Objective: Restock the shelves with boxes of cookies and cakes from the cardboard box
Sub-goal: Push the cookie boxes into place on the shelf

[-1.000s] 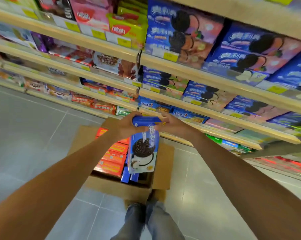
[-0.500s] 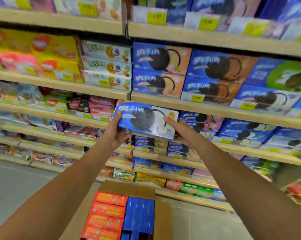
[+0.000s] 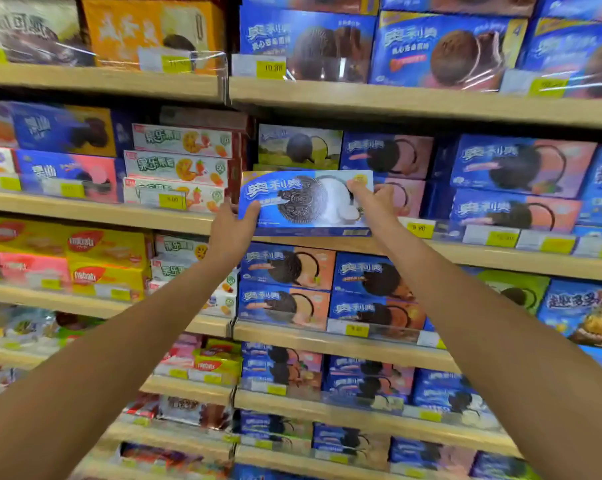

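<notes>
Blue cookie box [image 3: 306, 206]: at shelf [image 3: 483, 259] edge.
Left hand [image 3: 228, 233]: fingers curled round left end.
Right hand [image 3: 375, 206]: fingers pinching right end.

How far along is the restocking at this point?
Done: nearby shelves look mostly full. In hand: the left hand and right hand hold a blue box at a shelf edge, below a green box, not yet let go. Left: the cardboard box is out of view, so the remainder cannot be told.
</notes>
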Action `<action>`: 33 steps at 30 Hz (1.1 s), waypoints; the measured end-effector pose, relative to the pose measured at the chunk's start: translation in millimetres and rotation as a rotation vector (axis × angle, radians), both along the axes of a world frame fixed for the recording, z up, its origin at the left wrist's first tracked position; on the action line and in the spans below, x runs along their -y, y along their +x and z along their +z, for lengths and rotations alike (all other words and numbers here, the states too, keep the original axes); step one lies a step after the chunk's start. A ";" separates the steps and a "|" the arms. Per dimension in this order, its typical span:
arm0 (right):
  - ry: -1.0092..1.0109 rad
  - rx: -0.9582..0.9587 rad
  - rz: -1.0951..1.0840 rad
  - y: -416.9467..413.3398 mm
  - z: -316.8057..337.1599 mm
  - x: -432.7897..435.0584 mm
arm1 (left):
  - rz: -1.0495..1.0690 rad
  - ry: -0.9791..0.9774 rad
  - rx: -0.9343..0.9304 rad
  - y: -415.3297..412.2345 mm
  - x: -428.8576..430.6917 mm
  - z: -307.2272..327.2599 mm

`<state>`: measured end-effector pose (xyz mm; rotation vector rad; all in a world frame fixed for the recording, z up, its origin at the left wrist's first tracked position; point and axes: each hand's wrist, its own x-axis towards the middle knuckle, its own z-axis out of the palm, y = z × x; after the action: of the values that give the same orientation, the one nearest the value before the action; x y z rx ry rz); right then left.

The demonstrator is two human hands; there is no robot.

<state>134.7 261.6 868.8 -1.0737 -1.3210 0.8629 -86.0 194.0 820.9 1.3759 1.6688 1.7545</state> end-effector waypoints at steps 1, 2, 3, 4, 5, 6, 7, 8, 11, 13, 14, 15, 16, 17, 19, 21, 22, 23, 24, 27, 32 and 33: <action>0.033 0.017 -0.023 0.4 13.1 -11.2 | 0.002 0.018 -0.022 4.9 -8.6 12.0; 0.054 0.034 -0.047 0.4 24.4 -21.8 | -0.002 0.027 -0.042 8.8 -18.8 23.6; 0.061 0.068 -0.062 2.3 32.5 -28.4 | 0.001 0.020 -0.070 13.1 -25.9 32.3; 0.080 0.084 -0.068 3.6 42.6 -36.8 | 0.013 0.012 -0.104 15.4 -37.3 43.0; 0.093 0.106 -0.076 6.4 47.2 -44.6 | 0.025 0.002 -0.130 17.1 -44.4 49.1; 0.107 0.119 -0.081 8.7 55.3 -52.4 | 0.045 0.004 -0.151 17.9 -55.1 58.7; 0.116 0.134 -0.080 10.6 57.2 -57.3 | 0.068 -0.002 -0.176 17.2 -62.8 63.1; 0.132 0.144 -0.073 11.4 59.2 -65.3 | 0.093 0.000 -0.214 17.3 -72.6 69.0; 0.175 0.247 -0.064 7.7 56.0 -82.8 | 0.163 0.019 -0.447 24.4 -94.1 78.0; 0.204 0.323 -0.050 1.3 50.0 -95.5 | 0.231 0.049 -0.724 34.6 -107.8 77.2; 0.216 0.355 -0.051 -3.1 45.0 -100.9 | 0.225 0.035 -0.868 37.4 -117.8 72.8; 0.231 0.397 -0.053 -6.7 41.1 -105.6 | 0.181 -0.019 -0.957 40.5 -128.6 67.0; 0.234 0.430 -0.043 -10.4 36.8 -110.0 | 0.127 -0.107 -0.993 42.0 -140.4 60.6; 0.235 0.441 -0.032 -12.5 33.4 -114.2 | 0.087 -0.176 -0.992 42.1 -149.1 55.0; 0.247 0.508 -0.037 -10.8 28.1 -123.1 | 0.096 -0.188 -0.943 39.3 -160.9 49.5; 0.251 0.799 -0.099 -1.1 24.3 -132.4 | 0.170 -0.165 -0.901 37.8 -163.5 50.2; 0.237 0.964 -0.142 4.4 21.9 -136.9 | 0.198 -0.174 -0.893 38.6 -166.2 50.6; 0.213 1.087 -0.160 8.9 19.7 -140.7 | 0.229 -0.188 -0.891 39.2 -167.9 50.8; 0.177 1.158 -0.157 12.0 16.9 -145.2 | 0.258 -0.204 -0.897 39.8 -171.8 50.8; 0.130 1.215 -0.151 12.8 13.2 -152.7 | 0.296 -0.274 -0.929 42.0 -187.4 51.3; 0.093 1.155 -0.224 13.6 14.2 -156.0 | 0.147 -0.480 -0.914 44.7 -210.3 67.5; 0.099 1.148 -0.217 14.5 14.3 -157.1 | 0.106 -0.495 -0.923 44.0 -214.3 69.7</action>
<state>149.2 418.8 883.1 -1.6823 -2.0687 -0.0731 -42.0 408.3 890.6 1.9820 2.4207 0.6102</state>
